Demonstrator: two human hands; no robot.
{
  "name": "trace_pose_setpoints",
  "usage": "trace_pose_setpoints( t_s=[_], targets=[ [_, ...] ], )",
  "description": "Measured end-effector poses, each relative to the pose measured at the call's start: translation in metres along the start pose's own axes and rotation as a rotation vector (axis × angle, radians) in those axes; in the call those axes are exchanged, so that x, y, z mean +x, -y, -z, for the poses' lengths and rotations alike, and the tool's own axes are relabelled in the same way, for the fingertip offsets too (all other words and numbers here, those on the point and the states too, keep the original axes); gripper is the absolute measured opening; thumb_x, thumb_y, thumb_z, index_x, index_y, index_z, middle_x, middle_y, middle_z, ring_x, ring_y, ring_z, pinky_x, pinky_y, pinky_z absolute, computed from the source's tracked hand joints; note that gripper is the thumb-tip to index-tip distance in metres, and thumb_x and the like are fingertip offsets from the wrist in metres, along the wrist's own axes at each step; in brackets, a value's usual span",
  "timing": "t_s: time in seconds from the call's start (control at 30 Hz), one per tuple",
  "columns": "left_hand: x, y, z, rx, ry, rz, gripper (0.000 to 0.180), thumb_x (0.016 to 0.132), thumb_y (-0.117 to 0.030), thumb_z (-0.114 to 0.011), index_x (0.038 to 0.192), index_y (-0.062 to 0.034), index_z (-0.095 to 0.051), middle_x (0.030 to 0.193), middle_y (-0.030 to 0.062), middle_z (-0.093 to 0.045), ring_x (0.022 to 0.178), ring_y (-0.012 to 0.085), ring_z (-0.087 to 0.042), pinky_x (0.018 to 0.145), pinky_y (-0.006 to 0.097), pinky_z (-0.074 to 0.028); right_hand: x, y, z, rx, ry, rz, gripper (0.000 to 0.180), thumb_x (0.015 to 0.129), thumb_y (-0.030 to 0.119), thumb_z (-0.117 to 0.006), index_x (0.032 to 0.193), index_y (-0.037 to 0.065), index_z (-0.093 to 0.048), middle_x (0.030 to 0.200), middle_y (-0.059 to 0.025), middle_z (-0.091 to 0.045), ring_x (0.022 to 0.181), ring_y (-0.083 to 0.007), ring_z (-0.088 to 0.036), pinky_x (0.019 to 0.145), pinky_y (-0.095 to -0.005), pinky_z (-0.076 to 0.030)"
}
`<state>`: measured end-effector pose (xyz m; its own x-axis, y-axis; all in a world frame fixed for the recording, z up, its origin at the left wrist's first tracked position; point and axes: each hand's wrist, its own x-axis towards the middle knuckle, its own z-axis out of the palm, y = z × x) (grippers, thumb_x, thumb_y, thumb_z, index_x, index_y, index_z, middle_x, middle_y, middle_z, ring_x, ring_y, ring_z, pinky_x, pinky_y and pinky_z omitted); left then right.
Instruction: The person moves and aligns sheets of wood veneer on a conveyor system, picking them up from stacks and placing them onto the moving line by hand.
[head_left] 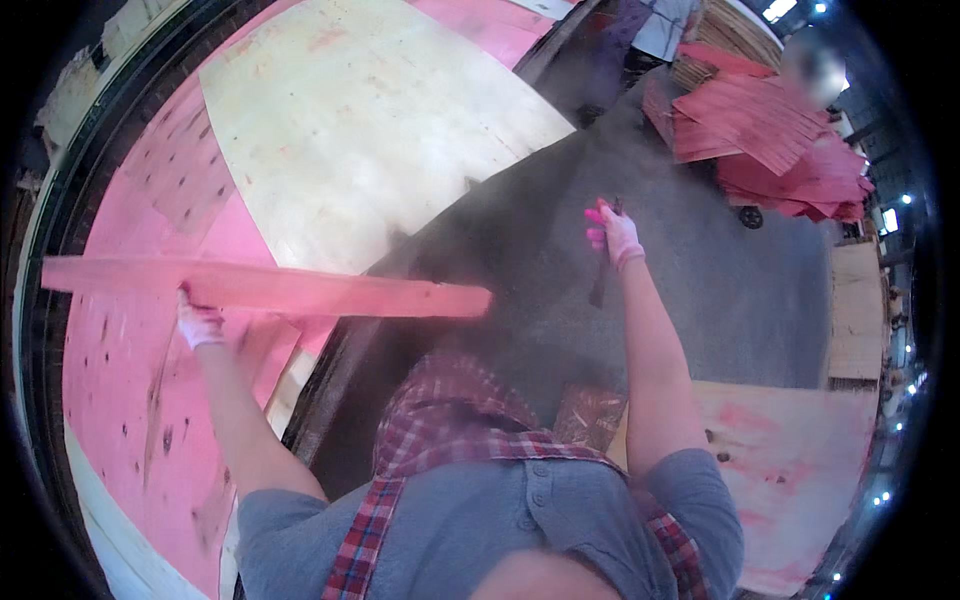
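My left hand [200, 322], in a white glove, grips the lower edge of a long pink veneer strip [330, 290]. That strip is raised over the left-hand sheets and reaches out past the table edge. Further right, my right hand [620, 235], in a glove with pink-stained fingertips, is closed round a dark, narrow stick-like tool [599, 285]. The tool hangs downward over the grey floor, and its exact kind I cannot make out. Beneath the strip lie pink veneer sheets [130, 400] and a large pale veneer sheet [380, 120].
A pile of pink veneer pieces [760, 130] stands at the far right. Nearer on the right lies a pale, pink-stained board [780, 470]. A co-worker [660, 30] stands at the back. Along the left side runs a dark rail [45, 300]. Grey floor [700, 270] lies between.
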<state>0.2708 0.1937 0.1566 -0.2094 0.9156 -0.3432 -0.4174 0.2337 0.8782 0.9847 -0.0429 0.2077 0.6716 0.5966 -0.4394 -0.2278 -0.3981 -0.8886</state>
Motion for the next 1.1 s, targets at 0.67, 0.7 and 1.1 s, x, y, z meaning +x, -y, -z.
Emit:
trace_pose_setpoints(
  t_s=[0.67, 0.7, 1.1],
  targets=[
    [-0.300, -0.156, -0.316, 0.601, -0.348, -0.804, 0.038, 0.089, -0.040, -0.045, 0.105, -0.0070, -0.053, 0.060, -0.0069, -0.033, 0.051, 0.0039, -0.032, 0.045, 0.018, -0.025, 0.330, 0.016, -0.080, 0.608, 0.564, -0.594, 0.020, 0.085, 0.029, -0.060, 0.102, 0.018, -0.057, 0.063, 0.0002, -0.051, 0.046, -0.0138, -0.049, 0.043, -0.0273, -0.043],
    [-0.270, -0.101, -0.316, 0.513, -0.595, -0.700, 0.037, 0.089, -0.043, -0.045, 0.099, -0.0084, -0.054, 0.058, -0.0068, -0.032, 0.048, 0.0047, -0.030, 0.042, 0.019, -0.024, 0.332, 0.029, -0.077, 0.470, 0.568, -0.491, 0.020, 0.084, 0.027, -0.061, 0.100, 0.015, -0.057, 0.063, 0.0004, -0.050, 0.046, -0.0137, -0.048, 0.042, -0.0274, -0.042],
    [-0.166, 0.390, -0.548, -0.112, -0.374, 0.594, 0.041, 0.088, -0.047, -0.045, 0.086, -0.0088, -0.058, 0.053, 0.0028, -0.050, 0.035, 0.0062, -0.033, 0.030, 0.022, -0.024, 0.560, 0.323, 0.016, 0.176, 0.403, 0.122, 0.017, 0.079, 0.009, -0.054, 0.094, 0.001, -0.057, 0.076, -0.0030, -0.056, 0.044, -0.0119, -0.043, 0.044, -0.0276, -0.041]
  ],
)
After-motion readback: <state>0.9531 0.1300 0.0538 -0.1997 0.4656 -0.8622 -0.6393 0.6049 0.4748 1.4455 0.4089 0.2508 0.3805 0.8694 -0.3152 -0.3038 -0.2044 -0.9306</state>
